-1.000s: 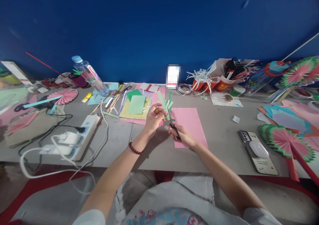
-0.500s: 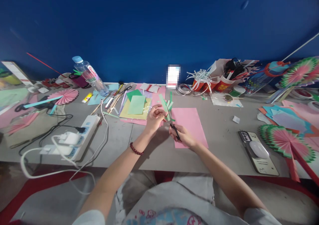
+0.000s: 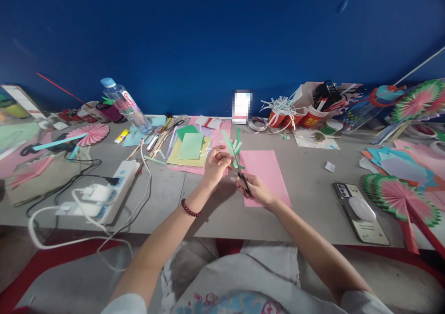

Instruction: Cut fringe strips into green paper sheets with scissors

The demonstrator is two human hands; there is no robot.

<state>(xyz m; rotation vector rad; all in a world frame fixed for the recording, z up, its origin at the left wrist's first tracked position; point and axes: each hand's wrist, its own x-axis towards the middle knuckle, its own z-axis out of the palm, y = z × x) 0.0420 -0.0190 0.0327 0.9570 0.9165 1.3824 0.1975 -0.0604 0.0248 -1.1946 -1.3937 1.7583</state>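
Observation:
In the head view my left hand (image 3: 219, 163) pinches a pale green paper strip (image 3: 227, 142) that points up and away from me. My right hand (image 3: 254, 189) is closed round the black handles of a pair of scissors (image 3: 244, 183). Their blades run up beside the strip, and I cannot tell whether they touch it. Several more green strips (image 3: 238, 146) lie just behind my fingers. A pink paper sheet (image 3: 266, 175) lies flat under and beyond my right hand. Left of my left hand, a light green sheet (image 3: 190, 146) rests on a stack of coloured paper.
On the left are a power strip (image 3: 121, 189) with white cables and a leaning water bottle (image 3: 130, 110). Red paper cups (image 3: 308, 118) stand against the blue wall. A phone (image 3: 368, 226) with a white case on it and a folded paper fan (image 3: 399, 195) lie to the right.
Hardly anything differs. Both hands, the scissors and the green strip stay in almost the same place.

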